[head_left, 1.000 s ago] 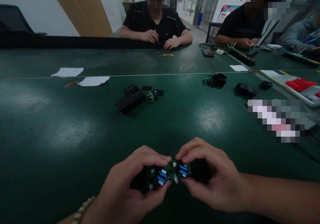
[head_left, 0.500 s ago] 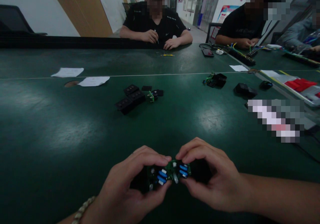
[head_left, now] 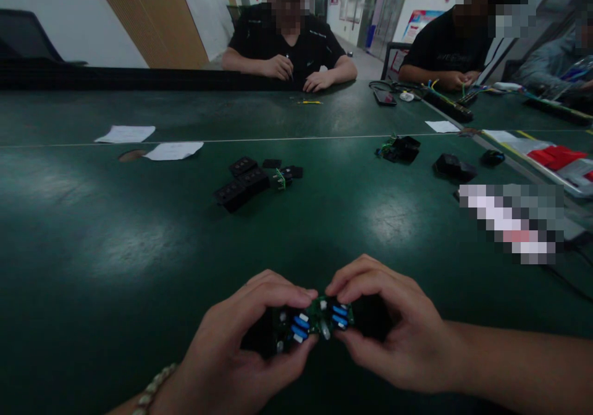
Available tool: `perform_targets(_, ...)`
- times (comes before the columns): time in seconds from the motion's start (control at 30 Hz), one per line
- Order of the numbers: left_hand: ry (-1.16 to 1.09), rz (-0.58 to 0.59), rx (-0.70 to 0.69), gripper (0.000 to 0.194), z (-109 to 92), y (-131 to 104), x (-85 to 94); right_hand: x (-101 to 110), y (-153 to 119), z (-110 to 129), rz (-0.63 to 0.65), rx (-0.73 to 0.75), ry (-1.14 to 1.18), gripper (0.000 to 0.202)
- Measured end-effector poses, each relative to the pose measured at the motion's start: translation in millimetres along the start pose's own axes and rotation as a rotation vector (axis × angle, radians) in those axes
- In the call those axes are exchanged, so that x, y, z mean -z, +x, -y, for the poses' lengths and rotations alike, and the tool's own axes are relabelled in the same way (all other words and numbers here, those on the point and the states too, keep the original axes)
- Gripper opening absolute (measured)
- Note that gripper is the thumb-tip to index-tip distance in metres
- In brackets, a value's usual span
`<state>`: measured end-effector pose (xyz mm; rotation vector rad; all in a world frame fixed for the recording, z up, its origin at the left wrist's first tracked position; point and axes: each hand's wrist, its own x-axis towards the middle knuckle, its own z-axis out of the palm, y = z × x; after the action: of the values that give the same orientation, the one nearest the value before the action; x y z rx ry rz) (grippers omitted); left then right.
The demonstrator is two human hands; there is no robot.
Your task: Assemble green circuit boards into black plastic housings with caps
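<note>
Between my two hands is a small green circuit board (head_left: 317, 323) with blue disc-shaped parts and white and clear pieces on it. My left hand (head_left: 259, 328) grips its left part between thumb and fingers. On the right end, my right hand (head_left: 389, 322) closes its thumb and fingertips in the same way. The board is above the near part of the green table, its component side toward me. Its underside and both outer ends are partly hidden by shadow and my fingers.
Black plastic housings (head_left: 243, 183) lie mid-table beside a small board with prongs (head_left: 283, 177). To the right are an opened black housing with wires (head_left: 399, 149) and another black piece (head_left: 454, 167). Paper sheets (head_left: 173, 150) lie left. A person (head_left: 287, 44) sits opposite, others at right.
My hands and the circuit board stay in place. In the far background, a figure behind the person opposite is no longer visible.
</note>
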<state>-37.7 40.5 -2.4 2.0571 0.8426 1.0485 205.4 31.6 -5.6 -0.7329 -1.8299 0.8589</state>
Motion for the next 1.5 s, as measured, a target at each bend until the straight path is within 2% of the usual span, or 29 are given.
perform_targets(0.43, 0.004, -0.019, 0.036, 0.047, -2.6, 1.0, -1.2, -0.5, -2.7, -1.7, -0.017, -0.033, 0.056, 0.047)
perform_targets(0.63, 0.012, -0.055, 0.074, 0.046, -4.5, 1.7, -1.4, -1.9, -5.3, 0.8, -0.04, -0.111, 0.114, 0.048)
perform_targets(0.8, -0.06, -0.108, 0.189, 0.051, -4.5, 1.9, -0.5, -3.4, -4.7, -0.4, -0.059, -0.251, 0.256, 0.047)
perform_targets(0.9, -0.152, -0.128, 0.272, 0.045, -5.0, 5.8, -0.2, -3.3, -2.5, -2.8, -0.047, -0.351, 0.396, 0.041)
perform_targets(1.07, -0.389, -0.118, 0.413, 0.027, -3.5, 15.5, 0.4, -2.2, -0.8, -6.0, -0.033, -0.449, 0.556, 0.019)
perform_targets(1.23, -0.415, -0.124, 0.494, 0.023, 0.8, 18.0, 2.7, 0.2, -0.1, -6.9, -0.005, -0.497, 0.597, 0.012)
perform_targets(1.37, -0.443, -0.055, 0.493, 0.028, 0.7, 17.8, 2.9, 1.5, 0.8, -7.9, -0.026, -0.496, 0.617, 0.012)
perform_targets(1.5, -0.519, -0.084, 0.466, 0.032, -2.5, 18.1, 0.6, 1.8, 1.7, -8.5, -0.074, -0.488, 0.597, 0.009)
